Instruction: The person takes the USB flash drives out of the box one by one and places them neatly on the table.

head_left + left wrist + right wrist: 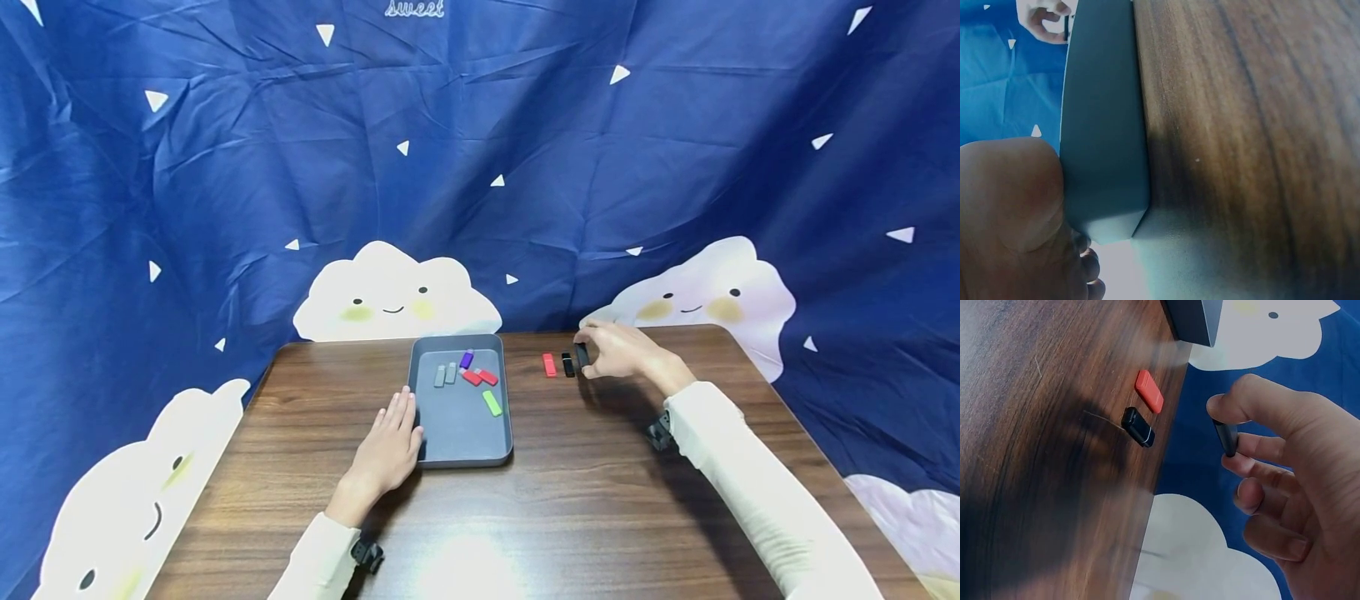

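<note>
My right hand (618, 350) pinches a black USB stick (1227, 436) between thumb and fingertips, held up off the table. Just left of it lie a second black USB stick (567, 365) and a red USB stick (549, 365), side by side on the wood. My left hand (386, 446) lies with straight fingers against the left side of a grey tray (461, 442). Inside that tray are two grey sticks (445, 375), a purple stick (467, 359), two red sticks (480, 377) and a green stick (492, 403).
All of this is on a dark brown wooden table (600, 517). A blue curtain (480, 125) with white clouds and triangles hangs behind its far edge. The tray's raised wall (1104, 125) fills much of the left wrist view.
</note>
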Motion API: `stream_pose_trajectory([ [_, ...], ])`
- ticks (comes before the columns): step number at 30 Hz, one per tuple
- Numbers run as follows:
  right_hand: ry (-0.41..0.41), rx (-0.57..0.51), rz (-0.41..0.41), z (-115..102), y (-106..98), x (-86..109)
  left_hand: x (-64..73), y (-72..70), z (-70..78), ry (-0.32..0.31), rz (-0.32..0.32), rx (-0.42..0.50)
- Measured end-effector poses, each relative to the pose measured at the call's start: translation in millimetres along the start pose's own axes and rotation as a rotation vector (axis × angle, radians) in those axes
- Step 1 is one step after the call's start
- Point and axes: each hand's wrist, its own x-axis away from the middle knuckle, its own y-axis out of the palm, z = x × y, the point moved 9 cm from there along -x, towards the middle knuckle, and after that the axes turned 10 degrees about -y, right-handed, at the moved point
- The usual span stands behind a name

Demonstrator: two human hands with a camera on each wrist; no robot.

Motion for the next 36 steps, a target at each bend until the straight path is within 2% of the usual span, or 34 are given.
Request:
stream_pose_trajectory([
  [11,0.021,-0.003,-0.007,7.2,2.0,3.7,0.3,-1.1,1.0,0.014,0.012,0.005],
  [36,0.056,-0.020,-0.025,27.2,11.5,8.6,-0.6,-0.4,2.0,0.002,-0.006,-0.005],
])
